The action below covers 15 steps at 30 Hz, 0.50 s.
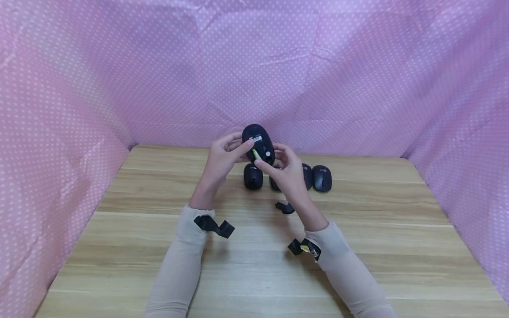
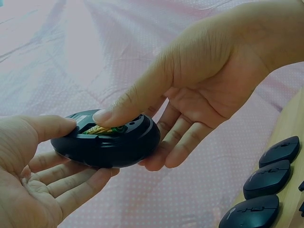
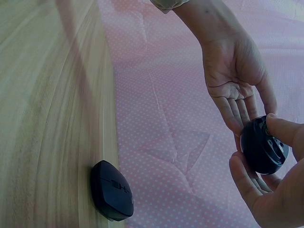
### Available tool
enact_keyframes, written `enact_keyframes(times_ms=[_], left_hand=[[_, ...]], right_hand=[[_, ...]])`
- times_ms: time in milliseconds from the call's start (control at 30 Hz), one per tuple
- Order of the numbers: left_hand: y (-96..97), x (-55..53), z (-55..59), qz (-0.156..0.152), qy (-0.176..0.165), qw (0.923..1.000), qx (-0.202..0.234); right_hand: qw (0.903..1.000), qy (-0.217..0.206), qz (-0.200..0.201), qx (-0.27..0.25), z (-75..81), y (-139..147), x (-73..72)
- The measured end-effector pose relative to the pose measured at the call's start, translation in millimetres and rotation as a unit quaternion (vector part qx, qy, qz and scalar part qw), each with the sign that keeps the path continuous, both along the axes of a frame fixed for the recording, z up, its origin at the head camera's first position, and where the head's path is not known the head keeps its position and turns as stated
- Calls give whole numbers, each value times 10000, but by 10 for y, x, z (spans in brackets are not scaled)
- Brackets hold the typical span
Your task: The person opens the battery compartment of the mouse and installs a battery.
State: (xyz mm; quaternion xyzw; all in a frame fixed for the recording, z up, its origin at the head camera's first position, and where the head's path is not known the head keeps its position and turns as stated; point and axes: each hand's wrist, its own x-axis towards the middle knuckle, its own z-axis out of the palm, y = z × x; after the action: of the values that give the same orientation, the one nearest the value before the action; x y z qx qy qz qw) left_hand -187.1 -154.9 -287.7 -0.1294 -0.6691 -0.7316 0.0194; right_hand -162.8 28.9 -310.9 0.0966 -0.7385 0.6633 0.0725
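Observation:
A black computer mouse [image 1: 252, 132] is held up above the far part of the table, its underside with a white label facing up. In its uncovered battery slot lies a yellow-green battery [image 2: 97, 129]. My left hand [image 1: 221, 160] grips the mouse from the left, thumb on the underside and fingers beneath. From the right, my right hand [image 1: 289, 173] holds it too, its thumb on the battery and its fingers under the shell. In the right wrist view, the mouse [image 3: 256, 147] hides most of the slot.
Behind the hands, several black mice stand in a row, among them a left one [image 1: 253, 176] and a right one [image 1: 322, 178]. A small curved black piece [image 1: 284, 208] lies nearer on the wooden table [image 1: 254, 274]. Pink dotted cloth [image 1: 254, 66] surrounds the table's back and sides.

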Motion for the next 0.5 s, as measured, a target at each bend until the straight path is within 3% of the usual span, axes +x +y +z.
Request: enact_keyframes(times_ms=[500], left_hand=[[125, 224, -10, 210, 8, 9996, -189]], right_hand=[[9998, 146, 111, 7, -26, 111, 140]])
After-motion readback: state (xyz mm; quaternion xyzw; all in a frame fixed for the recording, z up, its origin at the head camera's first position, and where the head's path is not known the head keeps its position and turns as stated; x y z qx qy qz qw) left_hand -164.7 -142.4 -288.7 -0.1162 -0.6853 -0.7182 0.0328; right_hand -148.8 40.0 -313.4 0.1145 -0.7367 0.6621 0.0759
